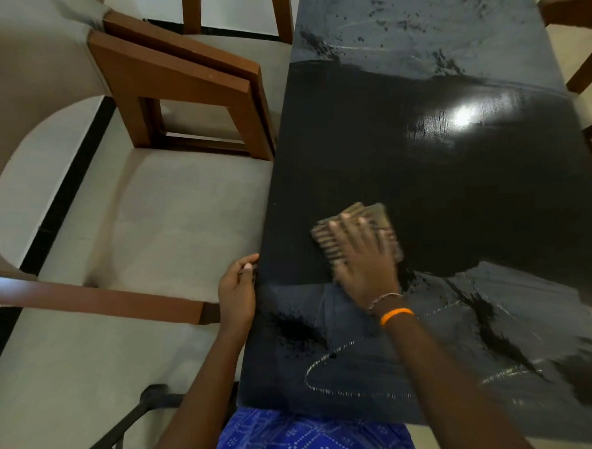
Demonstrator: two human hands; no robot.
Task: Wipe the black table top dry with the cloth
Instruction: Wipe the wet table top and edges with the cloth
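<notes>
Black worktop [456,196] — cloth [358,226] (striped, folded) lies near its left edge. Right hand [364,260]: fingers spread, pressing flat on cloth. Left hand [237,289] — fingers curled, gripping worktop's left edge.
</notes>
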